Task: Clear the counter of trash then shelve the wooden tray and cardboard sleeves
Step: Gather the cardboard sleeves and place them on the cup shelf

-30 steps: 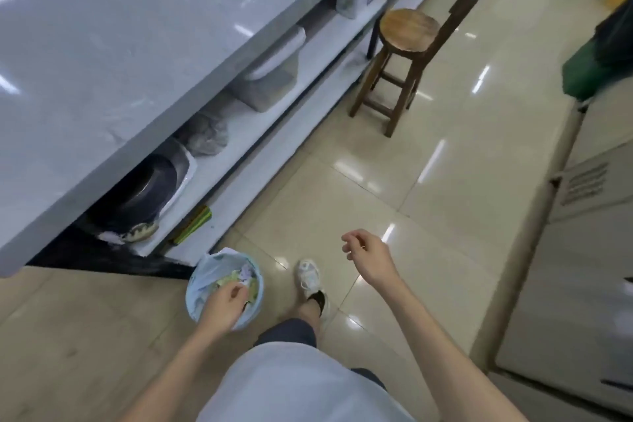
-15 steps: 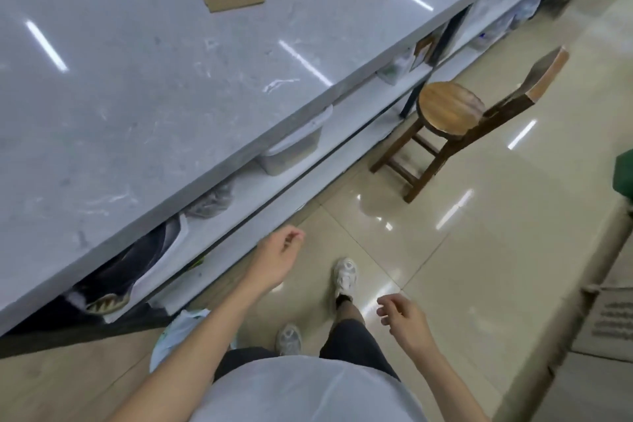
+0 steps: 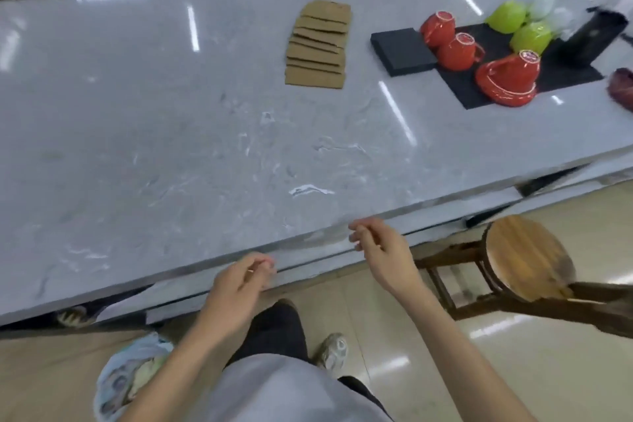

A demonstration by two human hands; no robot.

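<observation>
A row of overlapping brown cardboard sleeves point(image 3: 318, 44) lies flat toward the far side of the grey marble counter point(image 3: 171, 147). My left hand point(image 3: 239, 288) hovers at the counter's near edge, fingers loosely curled, holding nothing. My right hand point(image 3: 380, 247) is a little higher and to the right, also at the edge, fingers apart and empty. On the floor at my lower left stands a small bin with a pale blue liner point(image 3: 130, 377) with crumpled trash in it. No wooden tray is in view.
Red cups point(image 3: 455, 44) and a red cup on a saucer point(image 3: 510, 79) rest upside down on a black mat point(image 3: 462, 82), with green cups point(image 3: 513, 24) and a black box point(image 3: 596, 38) behind. A wooden stool point(image 3: 524, 260) stands right of me.
My left hand left the bin on the floor and rose to the counter edge. The right hand rose too. My view swung up from the floor to the countertop.
</observation>
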